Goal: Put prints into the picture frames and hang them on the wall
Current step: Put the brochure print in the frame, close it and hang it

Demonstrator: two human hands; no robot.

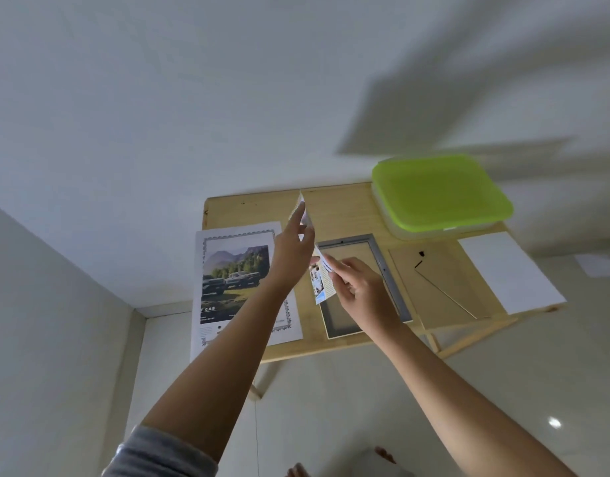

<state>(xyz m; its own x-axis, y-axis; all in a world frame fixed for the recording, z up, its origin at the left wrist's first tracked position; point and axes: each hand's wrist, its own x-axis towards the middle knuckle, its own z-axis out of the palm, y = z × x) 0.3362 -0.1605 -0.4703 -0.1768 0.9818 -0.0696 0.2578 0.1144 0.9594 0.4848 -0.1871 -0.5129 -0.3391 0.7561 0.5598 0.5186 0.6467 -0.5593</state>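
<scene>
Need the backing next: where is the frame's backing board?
Head view: the backing board lies flat on the table, right of the grey frame and left of the white sheet.

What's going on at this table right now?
A person holds a small print in both hands above a grey picture frame lying flat on the wooden table. The left hand holds its upper part, and the right hand pinches the lower part. The print is not yet in the frame. The frame's backing board lies to the right. A larger car print lies to the left.
</scene>
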